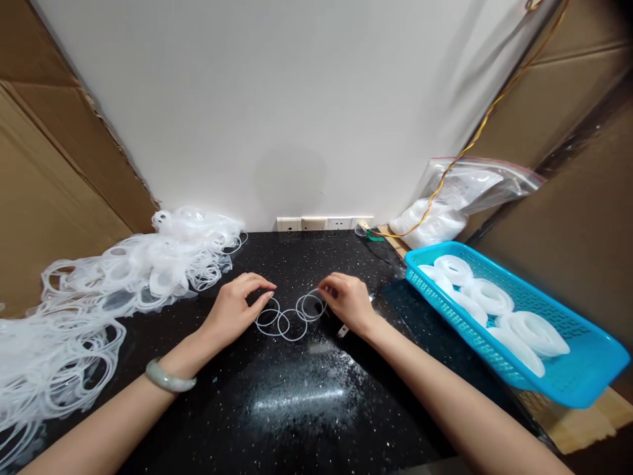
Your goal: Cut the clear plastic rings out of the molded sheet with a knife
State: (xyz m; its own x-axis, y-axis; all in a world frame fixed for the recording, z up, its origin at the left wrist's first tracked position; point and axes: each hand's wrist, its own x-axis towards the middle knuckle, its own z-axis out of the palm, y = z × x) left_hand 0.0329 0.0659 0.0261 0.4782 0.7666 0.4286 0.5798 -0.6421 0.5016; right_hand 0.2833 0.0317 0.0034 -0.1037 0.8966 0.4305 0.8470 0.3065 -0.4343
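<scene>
Several thin, translucent rings (293, 340) lie overlapping in a loose row on the black speckled counter between my hands. My left hand (242, 300) is at the row's left end, thumb and forefinger apart with a gap between them, and I see nothing held there. A pale green bangle (169, 378) is on the left wrist. At the row's right end my right hand (346, 298) has its fingers closed in a pinch on the edge of the rightmost ring (312, 316). The fingers partly hide that edge.
Heaped translucent rings (119, 277) cover the counter's left side. On the right stands a blue basket (593, 369) with white coiled bundles (487, 297). Behind it are a plastic bag (445, 198) and yellow wire (477, 132). Sockets (314, 224) line the back wall; cardboard (74, 165) flanks the counter.
</scene>
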